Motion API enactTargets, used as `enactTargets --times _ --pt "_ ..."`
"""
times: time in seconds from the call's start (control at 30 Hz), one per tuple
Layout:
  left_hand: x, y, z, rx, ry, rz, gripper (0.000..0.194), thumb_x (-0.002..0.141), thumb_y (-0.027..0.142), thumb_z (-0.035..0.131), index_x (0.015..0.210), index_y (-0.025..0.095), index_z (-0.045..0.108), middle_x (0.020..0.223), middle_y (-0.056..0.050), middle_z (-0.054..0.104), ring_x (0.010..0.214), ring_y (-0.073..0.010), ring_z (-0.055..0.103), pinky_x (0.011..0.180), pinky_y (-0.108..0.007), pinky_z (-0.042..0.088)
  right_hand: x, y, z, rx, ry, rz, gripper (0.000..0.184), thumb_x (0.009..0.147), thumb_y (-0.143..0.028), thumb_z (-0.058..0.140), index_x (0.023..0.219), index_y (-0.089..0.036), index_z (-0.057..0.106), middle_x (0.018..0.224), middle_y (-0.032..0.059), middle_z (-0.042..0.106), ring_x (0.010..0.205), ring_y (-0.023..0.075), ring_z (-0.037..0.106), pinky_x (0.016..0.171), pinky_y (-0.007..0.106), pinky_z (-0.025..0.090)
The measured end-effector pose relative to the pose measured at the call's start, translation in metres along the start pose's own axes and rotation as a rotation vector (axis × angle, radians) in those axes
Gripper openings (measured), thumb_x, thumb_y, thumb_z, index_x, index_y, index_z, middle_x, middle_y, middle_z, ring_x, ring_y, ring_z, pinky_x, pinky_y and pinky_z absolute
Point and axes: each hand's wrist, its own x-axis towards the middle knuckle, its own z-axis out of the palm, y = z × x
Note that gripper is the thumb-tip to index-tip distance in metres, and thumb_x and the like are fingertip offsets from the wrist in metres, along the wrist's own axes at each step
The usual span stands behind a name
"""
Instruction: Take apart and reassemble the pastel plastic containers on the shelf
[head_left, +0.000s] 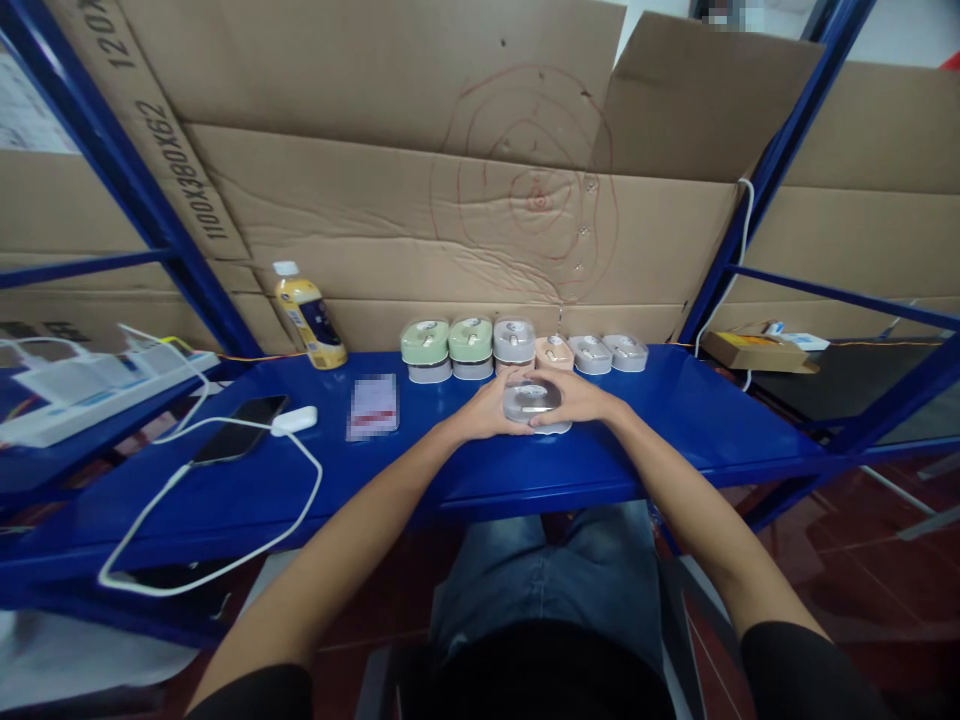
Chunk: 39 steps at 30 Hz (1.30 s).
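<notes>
Both my hands grip a small grey lidded box (pixel 532 400) that rests on the blue shelf (pixel 420 470) in front of me. My left hand (pixel 489 409) wraps its left side and my right hand (pixel 579 399) wraps its right side, fingers closed around it. Behind it, along the cardboard wall, stands a row of similar small boxes: two green ones (pixel 425 349), a grey one (pixel 514 343), a peach one (pixel 554 351) and two pale ones (pixel 607 353).
A yellow drink bottle (pixel 309 318) stands at the back left. A black phone (pixel 238 429) with a white cable and charger (pixel 294 420) lies on the left, a small card (pixel 373 405) beside it. White power strips (pixel 105 385) lie far left. A cardboard box (pixel 754 349) lies right.
</notes>
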Motion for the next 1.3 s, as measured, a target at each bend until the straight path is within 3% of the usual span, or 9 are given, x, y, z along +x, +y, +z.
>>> enactTargets --times 0.13,0.3,0.4,0.67,0.8,0.9,1.0,1.13,1.3 --pt "-0.002 -0.002 0.0 0.121 -0.002 0.0 0.107 0.069 0.049 0.091 0.158 0.023 0.036 0.153 -0.015 0.052 0.139 -0.0381 0.053 0.117 -0.055 0.042 -0.016 0.023 -0.016 0.106 0.189 0.161 0.063 0.084 -0.053 0.075 0.139 -0.025 0.061 0.142 0.0077 0.066 0.129 0.0292 0.062 0.114 0.05 0.047" --pt "-0.006 0.0 0.007 0.316 -0.057 0.014 0.05 0.089 0.053 0.072 0.13 0.025 0.072 0.137 -0.014 0.058 0.137 -0.0366 0.053 0.12 -0.054 0.04 -0.03 0.046 -0.035 0.226 0.428 0.416 0.057 0.09 -0.056 0.063 0.138 -0.025 0.058 0.123 0.0098 0.073 0.111 0.0294 0.07 0.097 0.048 0.058" --pt "-0.004 0.002 0.01 0.325 -0.05 0.037 0.042 0.094 0.051 0.065 0.125 0.025 0.076 0.137 -0.013 0.057 0.138 -0.035 0.051 0.121 -0.053 0.039 -0.03 0.048 -0.034 0.309 0.514 0.415 0.055 0.088 -0.058 0.066 0.132 -0.026 0.06 0.109 0.0084 0.075 0.103 0.0284 0.072 0.088 0.044 0.061" --pt "0.002 -0.003 -0.008 0.291 0.322 -0.069 0.044 0.1 0.047 0.053 0.128 0.018 0.071 0.13 -0.014 0.058 0.13 -0.0312 0.058 0.118 -0.051 0.043 -0.028 0.051 -0.034 0.402 0.636 0.371 0.057 0.085 -0.065 0.067 0.126 -0.026 0.063 0.102 0.0061 0.074 0.094 0.0232 0.07 0.084 0.038 0.06" --pt "-0.002 0.003 -0.011 0.333 0.239 -0.034 0.043 0.099 0.048 0.056 0.127 0.02 0.071 0.133 -0.013 0.055 0.134 -0.032 0.055 0.119 -0.051 0.041 -0.03 0.048 -0.036 0.322 0.606 0.349 0.057 0.085 -0.061 0.07 0.13 -0.027 0.064 0.122 0.0086 0.072 0.113 0.0279 0.068 0.101 0.047 0.056" --pt "-0.004 0.007 -0.001 0.329 0.104 0.034 0.046 0.098 0.049 0.059 0.133 0.021 0.066 0.14 -0.014 0.053 0.139 -0.0319 0.052 0.122 -0.05 0.039 -0.03 0.041 -0.033 0.235 0.443 0.243 0.065 0.078 -0.053 0.081 0.136 -0.028 0.065 0.144 0.0083 0.064 0.134 0.0309 0.059 0.118 0.052 0.043" --pt "-0.003 0.004 0.011 0.286 0.069 0.064 0.072 0.09 0.05 0.071 0.151 0.021 0.046 0.153 -0.016 0.047 0.145 -0.0341 0.047 0.124 -0.052 0.036 -0.028 0.031 -0.028 0.178 0.233 0.123 0.075 0.074 -0.047 0.086 0.142 -0.029 0.063 0.149 0.0081 0.061 0.139 0.0321 0.055 0.119 0.054 0.041" --pt "0.0 -0.002 0.019 0.201 0.115 -0.064 0.118 0.071 0.052 0.089 0.16 0.019 0.019 0.157 -0.022 0.046 0.146 -0.0401 0.046 0.12 -0.057 0.04 -0.021 0.026 -0.018 0.112 0.1 0.046 0.079 0.07 -0.046 0.09 0.142 -0.028 0.064 0.147 0.0082 0.064 0.137 0.0329 0.058 0.117 0.055 0.043" --pt "0.002 -0.001 0.019 0.123 0.132 -0.117 0.122 0.066 0.054 0.091 0.159 0.018 0.019 0.152 -0.021 0.053 0.141 -0.0402 0.053 0.116 -0.057 0.043 -0.011 0.022 -0.006 0.01 0.096 0.004 0.085 0.066 -0.051 0.093 0.143 -0.029 0.064 0.145 0.0089 0.065 0.136 0.0352 0.058 0.118 0.057 0.041"
